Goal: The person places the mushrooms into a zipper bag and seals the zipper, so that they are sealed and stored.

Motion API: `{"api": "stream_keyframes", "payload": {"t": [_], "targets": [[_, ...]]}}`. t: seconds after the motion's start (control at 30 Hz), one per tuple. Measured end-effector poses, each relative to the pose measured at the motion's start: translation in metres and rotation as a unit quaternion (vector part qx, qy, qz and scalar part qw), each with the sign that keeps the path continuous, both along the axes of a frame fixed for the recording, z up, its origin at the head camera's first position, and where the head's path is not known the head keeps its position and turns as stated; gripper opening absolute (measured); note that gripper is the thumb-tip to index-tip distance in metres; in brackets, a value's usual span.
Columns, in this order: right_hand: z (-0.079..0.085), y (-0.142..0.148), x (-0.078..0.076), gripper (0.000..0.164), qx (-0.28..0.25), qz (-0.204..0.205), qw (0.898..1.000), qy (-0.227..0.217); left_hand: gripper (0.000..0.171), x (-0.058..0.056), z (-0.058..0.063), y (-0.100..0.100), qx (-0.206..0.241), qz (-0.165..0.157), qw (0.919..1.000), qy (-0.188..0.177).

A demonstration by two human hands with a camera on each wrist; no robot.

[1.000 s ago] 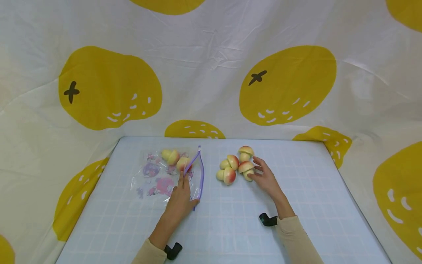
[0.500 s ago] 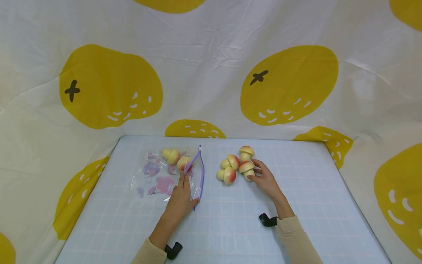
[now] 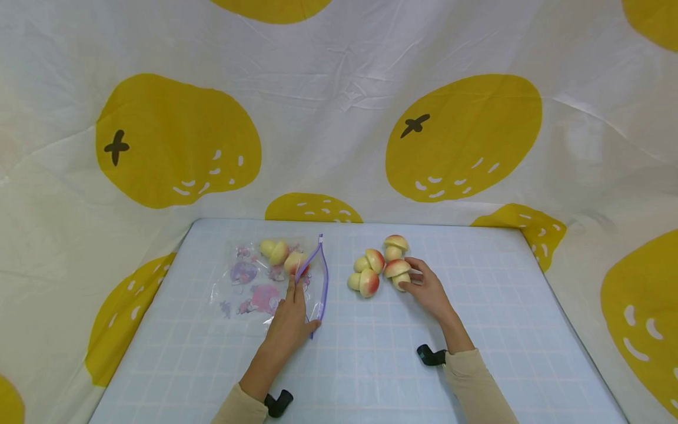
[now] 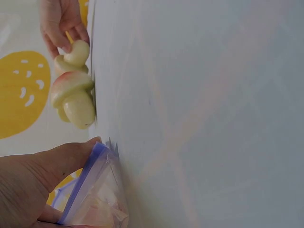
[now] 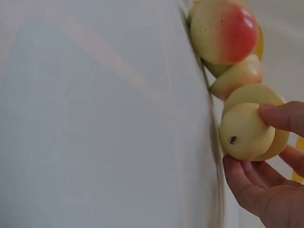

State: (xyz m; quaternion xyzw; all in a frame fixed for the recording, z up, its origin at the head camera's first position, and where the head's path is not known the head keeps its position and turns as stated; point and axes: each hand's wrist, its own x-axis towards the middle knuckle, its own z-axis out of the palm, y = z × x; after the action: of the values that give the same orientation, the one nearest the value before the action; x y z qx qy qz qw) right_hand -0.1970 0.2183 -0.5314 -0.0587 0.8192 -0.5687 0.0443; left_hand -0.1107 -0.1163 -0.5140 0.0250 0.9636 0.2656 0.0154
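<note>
My left hand (image 3: pixel 285 324) rests on a clear zip bag (image 3: pixel 312 300) with a purple zip edge and pink and purple prints. Its fingers are straight and its thumb is spread; the thumb tip is at the purple edge (image 4: pixel 85 178) in the left wrist view. Two toy mushrooms (image 3: pixel 274 252) lie inside the bag. On the right, my right hand (image 3: pixel 428 293) holds a cream toy mushroom with a reddish cap (image 3: pixel 397 269). The right wrist view has the thumb on its pale stem (image 5: pixel 244 135) and the fingers beneath and behind it.
Beside the held one lie three more toy mushrooms, one at the back (image 3: pixel 394 247) and two to the left, the nearer one (image 3: pixel 365 282) on its side. A pale blue checked cloth (image 3: pixel 360 371) covers the table. Behind hangs a white curtain (image 3: pixel 328 135) with yellow fruit prints.
Almost nothing differs. My right fingers shift slightly around the toy mushroom, while the left hand and the bag stay put.
</note>
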Motion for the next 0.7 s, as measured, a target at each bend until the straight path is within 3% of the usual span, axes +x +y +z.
{"api": "stream_keyframes", "payload": {"t": [0.33, 0.7], "targets": [[0.02, 0.0, 0.009, 0.062, -0.016, -0.008, 1.0, 0.01, 0.105, 0.0, 0.0, 0.001, -0.001, 0.003, 1.0, -0.005], [0.041, -0.026, 0.014, 0.067, -0.072, 0.031, 0.995, 0.062, 0.105, 0.0, -0.001, 0.002, -0.006, 0.003, 1.0, -0.007]]}}
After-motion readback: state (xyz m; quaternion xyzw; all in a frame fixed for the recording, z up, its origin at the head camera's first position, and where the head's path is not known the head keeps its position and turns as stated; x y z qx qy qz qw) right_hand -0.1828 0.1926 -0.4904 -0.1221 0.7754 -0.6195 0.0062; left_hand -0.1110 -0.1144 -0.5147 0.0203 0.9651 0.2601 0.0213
